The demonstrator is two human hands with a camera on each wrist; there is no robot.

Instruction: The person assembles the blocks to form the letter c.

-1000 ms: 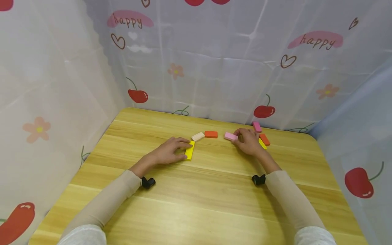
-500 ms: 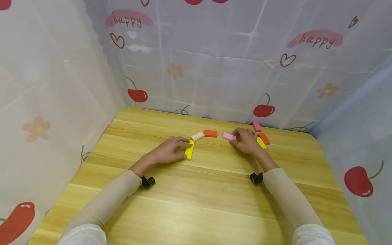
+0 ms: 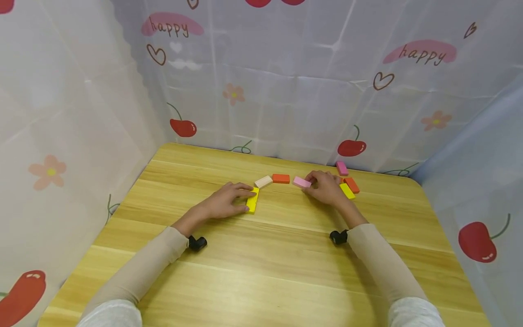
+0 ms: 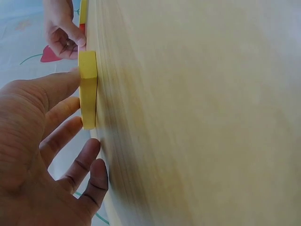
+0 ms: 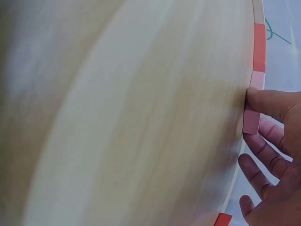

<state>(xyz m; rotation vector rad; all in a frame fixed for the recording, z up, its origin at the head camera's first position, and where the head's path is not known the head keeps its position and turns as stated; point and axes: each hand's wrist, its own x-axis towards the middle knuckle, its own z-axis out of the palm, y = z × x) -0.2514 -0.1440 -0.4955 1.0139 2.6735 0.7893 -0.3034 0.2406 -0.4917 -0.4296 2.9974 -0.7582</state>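
Observation:
On the wooden table, my left hand holds a flat yellow block. Its thumb is at the left edge of the block and its index finger reaches over the top; the left wrist view shows the ring and little fingers off the yellow block. My right hand pinches a pink block between thumb and fingers. To the left of this pink block lies an orange block, a small gap apart. A cream block lies between the orange and yellow ones, forming a bent row.
Behind and beside my right hand lie another yellow block, an orange block and a darker pink block near the back edge. A printed curtain hangs directly behind the table.
My right hand has slid the pink block leftward, narrowing the gap to the orange block. More of the yellow block behind that hand shows. My left hand has stayed in place.

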